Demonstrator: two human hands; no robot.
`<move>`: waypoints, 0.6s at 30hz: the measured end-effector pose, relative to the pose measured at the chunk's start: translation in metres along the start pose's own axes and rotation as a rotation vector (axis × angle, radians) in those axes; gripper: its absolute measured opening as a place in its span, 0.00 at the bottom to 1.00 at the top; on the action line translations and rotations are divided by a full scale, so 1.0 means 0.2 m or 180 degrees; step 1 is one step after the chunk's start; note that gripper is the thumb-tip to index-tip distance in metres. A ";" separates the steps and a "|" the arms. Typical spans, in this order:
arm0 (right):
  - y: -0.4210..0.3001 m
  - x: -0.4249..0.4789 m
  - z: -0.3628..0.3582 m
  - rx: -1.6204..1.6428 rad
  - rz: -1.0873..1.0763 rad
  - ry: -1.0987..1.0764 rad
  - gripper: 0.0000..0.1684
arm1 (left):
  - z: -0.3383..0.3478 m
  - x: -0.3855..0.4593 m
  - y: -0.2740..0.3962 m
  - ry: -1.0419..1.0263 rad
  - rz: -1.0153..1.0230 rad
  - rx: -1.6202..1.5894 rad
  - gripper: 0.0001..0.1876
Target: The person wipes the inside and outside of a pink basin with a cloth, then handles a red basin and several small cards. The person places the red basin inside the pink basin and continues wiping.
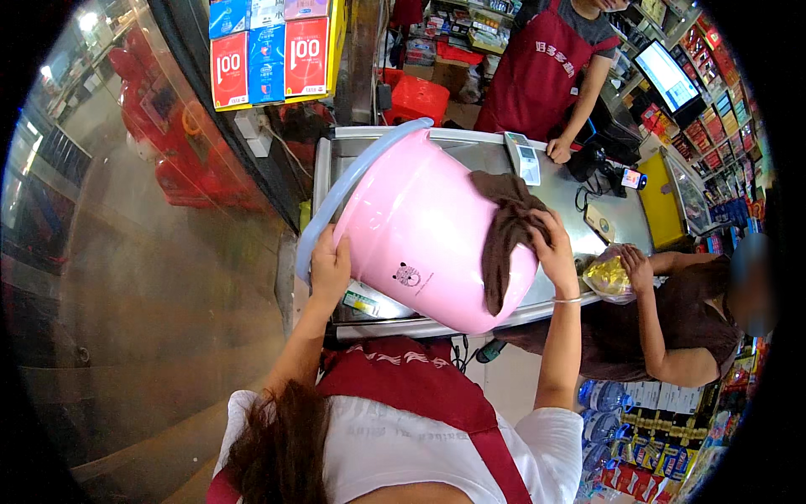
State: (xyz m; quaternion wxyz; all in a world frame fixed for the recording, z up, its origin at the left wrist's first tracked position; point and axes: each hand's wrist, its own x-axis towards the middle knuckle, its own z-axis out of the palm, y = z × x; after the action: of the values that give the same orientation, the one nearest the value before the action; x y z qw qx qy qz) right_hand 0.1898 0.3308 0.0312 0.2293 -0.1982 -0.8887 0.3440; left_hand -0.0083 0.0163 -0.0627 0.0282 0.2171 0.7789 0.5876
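Observation:
A large pink plastic bucket point(428, 214) lies tilted on its side over the metal-topped counter point(570, 189). Its light blue handle point(359, 179) curves along the rim at the left, and a small animal print marks its wall. My left hand point(330, 264) grips the rim beside the handle, thumb on the outside. At the bucket's base, my right hand point(554, 242) holds a dark brown cloth point(500, 252) against the pink wall. Part of that cloth hangs down over the side. The bucket's inside is hidden from me.
Across the counter stands a person in a maroon apron point(535, 69), one hand by a white card terminal point(524, 157). At the right another person holds a clear bag with yellow contents point(609, 277). A scanner point(598, 167), a monitor point(667, 75) and boxed goods point(271, 57) surround the counter.

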 end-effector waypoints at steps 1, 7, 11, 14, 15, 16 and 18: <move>0.06 -0.05 -0.04 0.0183 0.0302 0.0117 0.19 | 0.01 0.00 0.00 -0.0012 0.0022 -0.0278 0.12; 0.78 -0.66 0.08 -0.2518 0.0911 -0.0126 0.27 | 0.00 0.00 0.15 -0.0149 -0.0394 -0.0936 0.13; 0.54 -0.73 0.01 0.0644 0.1746 0.1392 0.23 | 0.01 -0.06 0.28 -0.0031 0.1200 -0.0694 0.11; 0.34 -0.69 -0.07 0.1540 0.1078 0.1975 0.19 | 0.00 0.01 0.38 -0.0432 0.3411 0.0516 0.07; 0.22 -0.65 -0.09 0.1687 0.1080 0.2101 0.19 | 0.04 0.01 0.40 -0.0460 0.3673 0.0622 0.06; 0.16 -0.62 -0.11 0.1967 0.0861 0.2030 0.21 | 0.08 0.00 0.41 -0.0470 0.3923 0.0713 0.05; 0.04 -0.56 -0.13 0.2486 0.0489 0.1644 0.25 | 0.16 -0.02 0.44 -0.0365 0.4364 0.0751 0.05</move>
State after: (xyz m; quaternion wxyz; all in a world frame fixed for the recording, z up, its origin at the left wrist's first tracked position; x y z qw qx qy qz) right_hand 0.2963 0.2932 0.0132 0.4741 -0.2414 -0.5896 0.6078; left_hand 0.0318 0.0616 0.0083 -0.3319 0.6921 0.5221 0.3719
